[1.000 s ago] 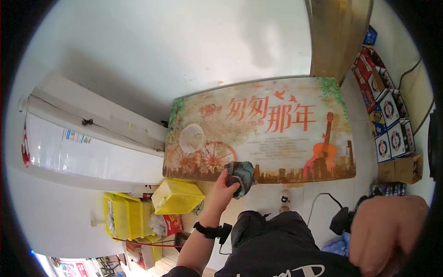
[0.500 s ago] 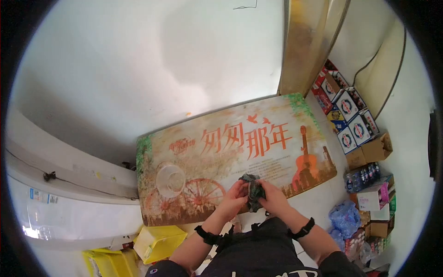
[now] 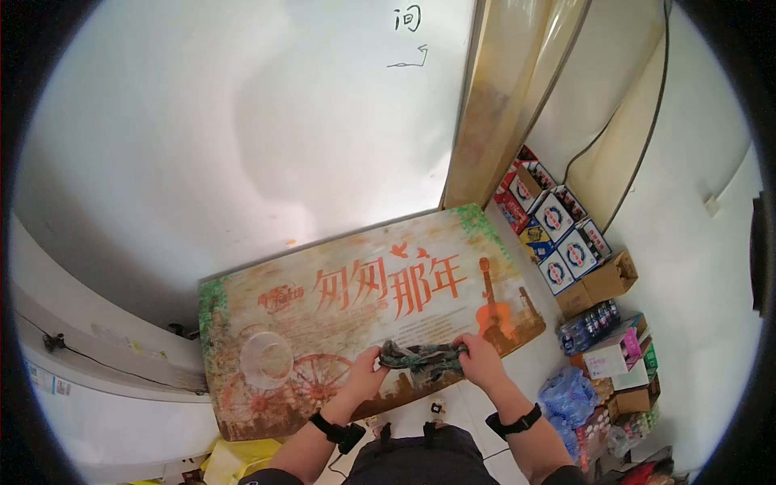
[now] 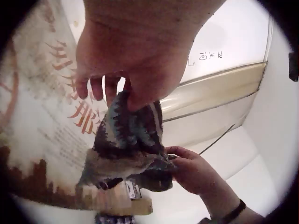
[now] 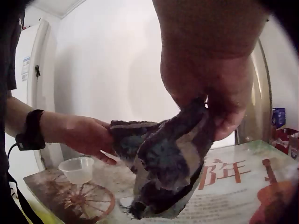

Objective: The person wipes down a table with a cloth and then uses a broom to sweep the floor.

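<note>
Over the table's near edge: a dark patterned cloth (image 3: 422,360), held between the two hands and stretched sideways from one to the other; the head view shows it as a narrow, bunched band, the wrist views as a hanging, folded sheet.
Left hand (image 3: 370,369): grasping the cloth's left end, the thumb against the fabric.
Right hand (image 3: 482,360): grasping the opposite end, the cloth pinched at a gathered corner and draping below the fingers.
Wrists: a black strap on each, left (image 3: 338,433) and right (image 3: 516,419).
Table (image 3: 364,249): printed with red characters, wheels and a guitar; the right hand overlaps its edge just below the guitar.
Clear plastic bowl (image 3: 267,360): upright on the tabletop over the wheel print, left of the cloth and apart from both hands.
Right of the table: stacked cartons (image 3: 566,242) and a blue plastic bag (image 3: 568,392).
</note>
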